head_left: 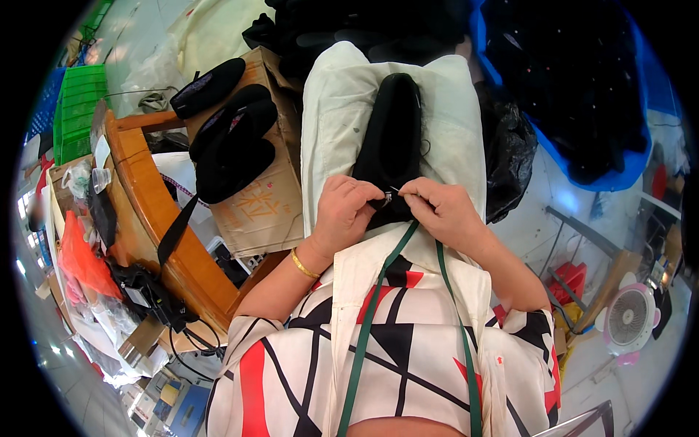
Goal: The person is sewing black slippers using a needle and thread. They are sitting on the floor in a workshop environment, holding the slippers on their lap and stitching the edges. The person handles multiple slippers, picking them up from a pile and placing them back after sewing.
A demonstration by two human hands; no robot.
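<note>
Nearest the camera, over a cream apron with green straps (378, 291), the left hand (342, 211) and right hand (444, 211) meet fingertip to fingertip, both pinched narrow on the near end of a black slipper (397, 131), with a small metal piece (388, 197) between them. That slipper lies lengthwise on a cream cloth-covered pad (331, 109) stretching away from the person. Farther left, more black slippers (233, 138) rest on a cardboard box (266, 204) beside a wooden table (153, 197), and far right sits a blue bag of dark goods (626, 167).

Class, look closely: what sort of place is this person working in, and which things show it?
Probably a small shoe-making workshop: both hands work on a black shoe, more black shoes lie on a cardboard box, and a blue bag holds dark goods.
</note>
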